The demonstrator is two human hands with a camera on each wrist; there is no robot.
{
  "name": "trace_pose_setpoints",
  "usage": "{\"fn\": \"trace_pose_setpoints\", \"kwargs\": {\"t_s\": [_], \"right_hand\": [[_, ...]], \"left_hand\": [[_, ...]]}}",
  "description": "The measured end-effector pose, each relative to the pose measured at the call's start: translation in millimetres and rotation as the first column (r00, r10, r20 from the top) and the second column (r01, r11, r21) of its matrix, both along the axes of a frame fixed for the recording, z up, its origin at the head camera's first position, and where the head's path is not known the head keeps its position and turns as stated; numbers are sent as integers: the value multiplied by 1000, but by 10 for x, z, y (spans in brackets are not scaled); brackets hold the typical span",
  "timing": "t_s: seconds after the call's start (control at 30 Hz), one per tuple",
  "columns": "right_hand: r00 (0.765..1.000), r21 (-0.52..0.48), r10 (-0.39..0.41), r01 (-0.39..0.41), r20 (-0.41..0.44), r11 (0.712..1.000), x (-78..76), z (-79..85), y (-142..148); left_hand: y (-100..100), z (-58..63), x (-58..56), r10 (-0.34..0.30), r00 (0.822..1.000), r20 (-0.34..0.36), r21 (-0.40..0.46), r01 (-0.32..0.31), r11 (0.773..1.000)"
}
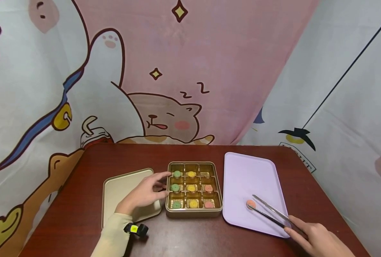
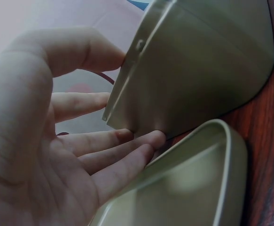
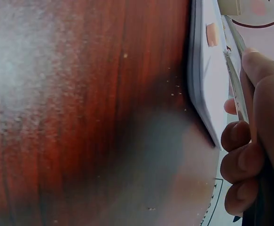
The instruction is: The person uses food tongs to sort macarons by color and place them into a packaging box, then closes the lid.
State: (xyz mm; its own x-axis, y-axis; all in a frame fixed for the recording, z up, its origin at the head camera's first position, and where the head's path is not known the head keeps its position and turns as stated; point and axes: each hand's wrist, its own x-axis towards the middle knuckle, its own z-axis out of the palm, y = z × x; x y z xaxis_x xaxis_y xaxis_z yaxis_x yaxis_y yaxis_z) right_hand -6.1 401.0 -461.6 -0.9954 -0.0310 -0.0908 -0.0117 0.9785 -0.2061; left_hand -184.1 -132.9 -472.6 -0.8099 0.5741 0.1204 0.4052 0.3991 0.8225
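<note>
A gold tin (image 1: 194, 214) with a divided insert stands mid-table. Green discs (image 1: 176, 187) fill its left column, yellow discs (image 1: 191, 187) its middle one. On the right are an orange disc (image 1: 208, 188) and a pink disc (image 1: 208, 204); the back right compartment shows its bare floor. My left hand (image 1: 145, 191) touches the tin's left side with its fingertips, thumb nearer me. In my right hand (image 1: 319, 237) are metal tongs (image 1: 267, 216), their tips apart beside a small round orange disc (image 1: 251, 203) on the lavender tray (image 1: 251, 171).
Under my left forearm lies the tin's gold lid (image 1: 119, 192), its raised rim facing up. The tray is just right of the tin on the dark red table (image 1: 139, 157). A printed cloth (image 1: 235, 64) hangs behind the table's far edge.
</note>
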Motion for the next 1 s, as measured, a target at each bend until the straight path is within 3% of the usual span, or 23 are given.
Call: {"fn": "trace_pose_setpoints", "kwargs": {"t_s": [0.33,0.57,1.0], "right_hand": [[998,-10,-28,28,58,1000,-21,-66,-32],[999,-7,-19,20,36,1000,-16,-97,-57],[995,12,-52,51,82,999,-29,-135,-95]], "left_hand": [[1,-4,-2,8,1000,4,3,-8,1000],[1,-25,-10,18,1000,1,-7,-18,1000],[-1,-4,1,8,1000,1,-1,-8,1000]]}}
